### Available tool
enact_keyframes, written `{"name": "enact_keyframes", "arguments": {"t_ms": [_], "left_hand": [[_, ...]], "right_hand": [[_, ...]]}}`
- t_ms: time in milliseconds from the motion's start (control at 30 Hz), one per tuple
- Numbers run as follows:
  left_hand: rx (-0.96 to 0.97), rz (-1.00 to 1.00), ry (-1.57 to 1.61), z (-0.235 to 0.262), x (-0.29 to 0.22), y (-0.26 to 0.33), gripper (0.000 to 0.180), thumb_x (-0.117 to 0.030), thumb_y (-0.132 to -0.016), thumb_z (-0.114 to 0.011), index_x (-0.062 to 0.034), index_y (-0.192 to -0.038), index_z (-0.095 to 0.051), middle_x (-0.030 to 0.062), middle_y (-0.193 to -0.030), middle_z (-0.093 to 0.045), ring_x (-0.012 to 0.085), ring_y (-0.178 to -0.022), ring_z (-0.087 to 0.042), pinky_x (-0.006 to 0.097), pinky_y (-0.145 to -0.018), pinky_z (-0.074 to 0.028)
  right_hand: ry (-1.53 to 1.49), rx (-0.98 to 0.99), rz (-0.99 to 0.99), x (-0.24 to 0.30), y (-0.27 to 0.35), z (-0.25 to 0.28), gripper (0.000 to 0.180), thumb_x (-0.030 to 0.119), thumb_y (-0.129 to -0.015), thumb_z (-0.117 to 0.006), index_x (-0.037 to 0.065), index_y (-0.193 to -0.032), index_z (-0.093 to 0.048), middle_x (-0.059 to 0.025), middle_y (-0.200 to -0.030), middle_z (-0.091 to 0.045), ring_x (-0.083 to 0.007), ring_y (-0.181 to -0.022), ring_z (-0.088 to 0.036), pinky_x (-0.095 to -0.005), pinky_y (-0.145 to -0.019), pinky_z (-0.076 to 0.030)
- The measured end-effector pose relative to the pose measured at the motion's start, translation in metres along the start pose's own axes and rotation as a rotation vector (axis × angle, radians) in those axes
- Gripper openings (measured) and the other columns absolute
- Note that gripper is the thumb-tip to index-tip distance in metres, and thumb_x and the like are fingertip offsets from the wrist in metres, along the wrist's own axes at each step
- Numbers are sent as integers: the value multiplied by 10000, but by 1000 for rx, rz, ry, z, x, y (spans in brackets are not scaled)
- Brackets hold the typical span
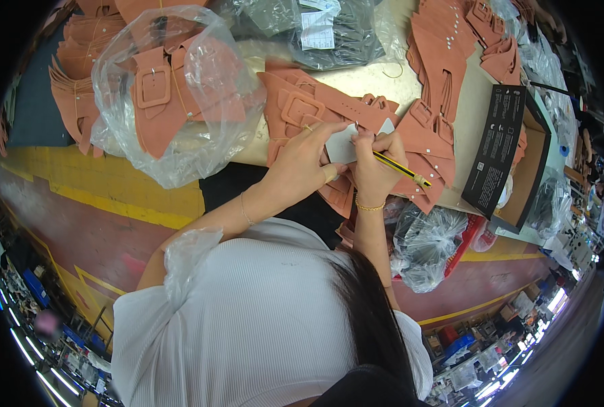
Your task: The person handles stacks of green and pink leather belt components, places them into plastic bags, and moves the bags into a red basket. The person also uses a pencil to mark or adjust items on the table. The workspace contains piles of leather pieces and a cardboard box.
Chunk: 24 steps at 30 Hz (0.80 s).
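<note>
My left hand (303,157) is closed at the edge of a small white card (340,146), its thumb along the lower side. My right hand (378,169) grips a yellow-and-black striped pencil (410,173), whose rear end points down to the right. The pencil's tip is hidden behind my fingers near the card. Under both hands lie salmon-coloured leather-like pieces (424,144) with covered buckles and small white stickers. A large square buckle (302,108) shows just beyond my left hand.
Left on the table, a clear plastic bag (180,159) holds more buckled pieces, beside tied bundles (78,102). Dark packages in plastic (339,37) lie at the back. An open black box (497,152) stands at right. Knotted plastic bags (427,237) hang below the near edge.
</note>
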<state>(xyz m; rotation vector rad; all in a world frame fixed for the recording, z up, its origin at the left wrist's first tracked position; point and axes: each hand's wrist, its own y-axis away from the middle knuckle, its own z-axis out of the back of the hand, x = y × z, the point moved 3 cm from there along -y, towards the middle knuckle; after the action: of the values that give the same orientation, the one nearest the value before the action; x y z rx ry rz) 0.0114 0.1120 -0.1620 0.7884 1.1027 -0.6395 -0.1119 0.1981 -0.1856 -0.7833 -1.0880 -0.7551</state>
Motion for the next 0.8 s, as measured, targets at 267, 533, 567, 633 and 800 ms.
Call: {"name": "enact_keyframes", "arguments": {"t_ms": [267, 533, 567, 633, 800], "left_hand": [[13, 41, 59, -1, 2, 0, 630, -2, -757, -757, -53, -1337, -517, 110, -1091, -615, 117, -793, -644, 273, -688, -539], [3, -251, -38, 38, -40, 19, 632, -43, -829, -683, -136, -1419, -476, 129, -1118, -601, 212, -800, -610, 343, -716, -519], [-20, -325, -95, 47, -48, 22, 631, -43, -837, -676, -139, -1426, -470, 127, -1117, -602, 212, -810, -611, 340, -721, -519], [-34, -345, -136, 69, -56, 32, 610, -50, -853, -664, -126, -1426, -468, 116, -1129, -602, 210, -836, -617, 326, -741, -521], [-430, -44, 38, 139, -39, 64, 384, -81, -885, -647, -26, -1258, -568, 50, -990, -639, 95, -841, -628, 254, -762, -512]], "right_hand": [[-104, 87, -111, 3, 3, 3, 311, 41, -841, -711, 41, -661, -457, -45, -625, -600, -59, -512, -473, -233, -480, -391], [-184, 252, 24, 48, -24, 3, 217, 71, -894, -685, -47, -1075, -663, -117, -902, -678, -139, -751, -625, -278, -736, -514], [-151, 343, 35, 58, -25, -2, 211, 67, -880, -700, -38, -1061, -672, -102, -890, -671, -124, -732, -614, -263, -704, -509], [-232, 521, -149, 78, -23, -11, 224, 69, -830, -753, -9, -1027, -683, -52, -815, -639, -66, -701, -585, -204, -575, -460], [-219, 581, -119, 128, -23, -62, 164, 91, -899, -684, -3, -1030, -659, -23, -751, -640, -52, -629, -576, -192, -551, -447]]}}
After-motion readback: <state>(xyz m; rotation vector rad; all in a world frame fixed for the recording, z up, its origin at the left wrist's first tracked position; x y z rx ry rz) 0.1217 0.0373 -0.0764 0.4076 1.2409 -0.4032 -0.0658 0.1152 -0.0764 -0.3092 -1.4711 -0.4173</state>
